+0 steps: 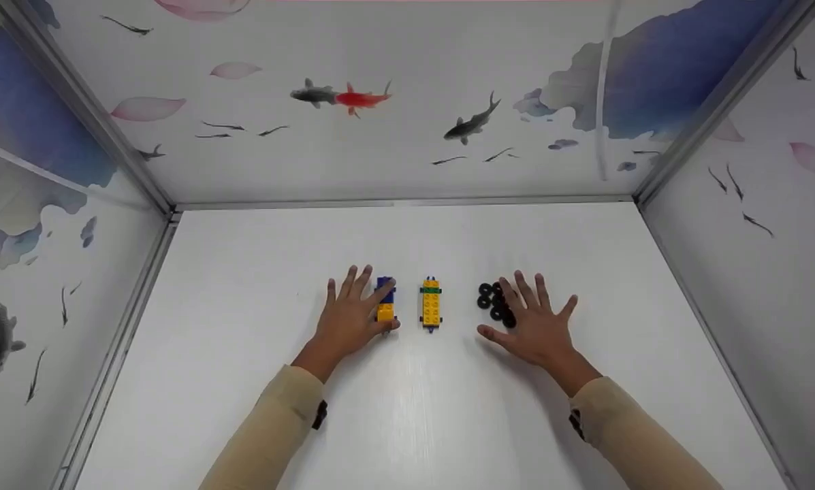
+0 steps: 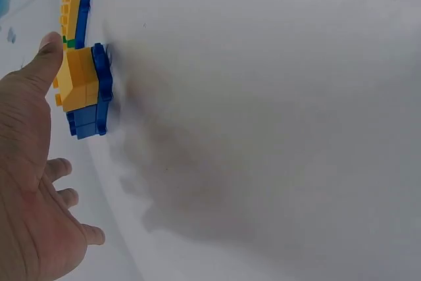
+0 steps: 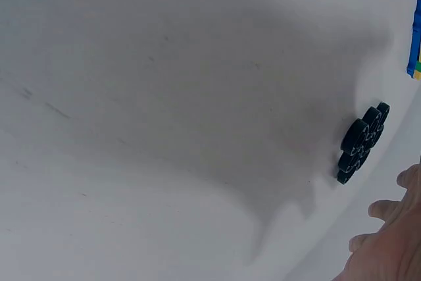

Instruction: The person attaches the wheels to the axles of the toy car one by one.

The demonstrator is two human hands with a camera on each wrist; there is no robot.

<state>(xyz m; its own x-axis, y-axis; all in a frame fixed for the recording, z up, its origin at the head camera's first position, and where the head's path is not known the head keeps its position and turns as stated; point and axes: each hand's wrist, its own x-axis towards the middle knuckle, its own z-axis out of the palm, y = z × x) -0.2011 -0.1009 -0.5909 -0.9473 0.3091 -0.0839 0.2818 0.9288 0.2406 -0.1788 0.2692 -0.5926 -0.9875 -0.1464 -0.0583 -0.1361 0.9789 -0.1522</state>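
Your left hand (image 1: pixel 346 321) is spread at the blue-and-yellow toy car (image 1: pixel 385 312), your right hand (image 1: pixel 538 327) at the black wheels (image 1: pixel 496 312) — all fingers extended, gripping nothing. Between them, the yellow-and-green toy car (image 1: pixel 431 306) sits on the worktop (image 1: pixel 407 401). Everything looks light; the cars seem stiff but separable — pinch their long sides, wheels by the rims.

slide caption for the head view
Left hand spread by a blue-yellow brick build, right hand by black wheels, a green-banded yellow build between.
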